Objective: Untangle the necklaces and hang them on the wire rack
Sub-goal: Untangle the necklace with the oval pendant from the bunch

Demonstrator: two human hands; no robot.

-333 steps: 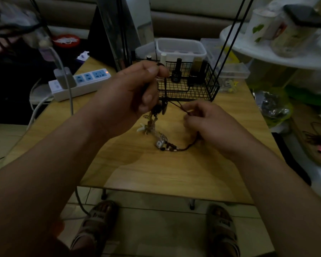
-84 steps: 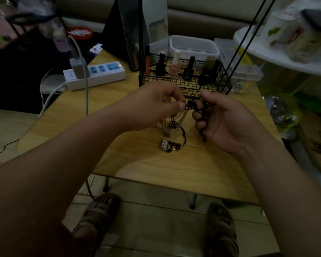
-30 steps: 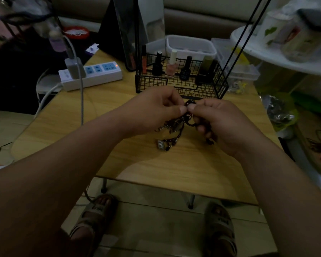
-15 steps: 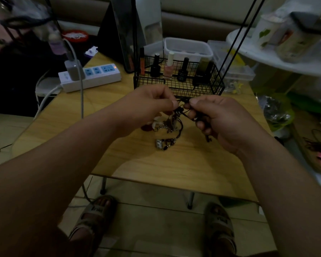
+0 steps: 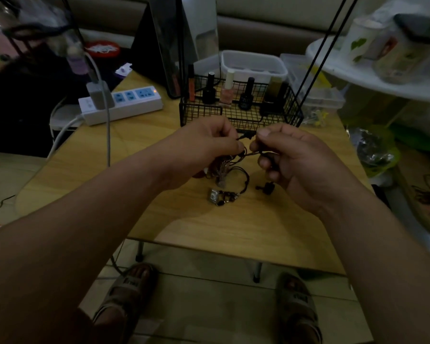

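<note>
Both hands (image 5: 246, 150) pinch tangled necklaces (image 5: 230, 175) above table (image 5: 209, 227).

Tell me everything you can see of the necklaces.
The necklaces are a tangled bunch of thin black cords and metal charms, too dim to separate. The left hand and right hand each pinch cords at the top, a short length stretched between them. The bunch hangs to the table, where a square silvery pendant and dark beads rest.

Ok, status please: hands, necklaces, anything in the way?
Left hand and right hand pinch tangled necklaces, beaded end on table. None seen hung on wire rack. Polish bottles stand in its basket.
</note>
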